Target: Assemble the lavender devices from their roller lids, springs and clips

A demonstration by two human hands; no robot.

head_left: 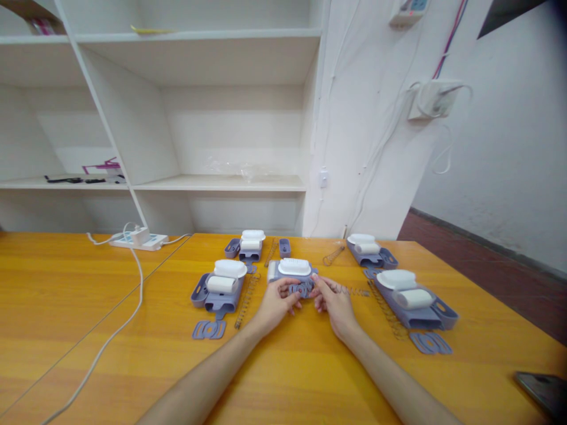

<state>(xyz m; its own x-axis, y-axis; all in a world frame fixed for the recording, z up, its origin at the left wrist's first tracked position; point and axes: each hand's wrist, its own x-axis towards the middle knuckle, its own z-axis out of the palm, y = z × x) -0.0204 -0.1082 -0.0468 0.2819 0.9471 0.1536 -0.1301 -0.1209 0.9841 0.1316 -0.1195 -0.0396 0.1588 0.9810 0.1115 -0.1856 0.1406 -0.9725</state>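
Near the middle of the table, my left hand [279, 300] closes its thumb and fingers on the left side of a flat grey-purple plastic piece with ring-shaped cutouts [301, 288]. At its right edge, my right hand [334, 304] pinches the same piece. Right behind my hands lies a grey-purple plastic housing with a white oval cap [295, 267] on it and a white roller [271, 270] at its left end. A coil spring [357, 291] stretches out to the right of my right hand. Fingers partly cover the piece.
Similar sets of housings surround my hands: front left [221, 286], back left [251, 245], back right [365, 249] and front right [410, 295]. Springs [247, 301] and flat cutout pieces [209, 329] lie beside them. A power strip [139, 238] trails a white cable; a phone [544, 392] lies at right.
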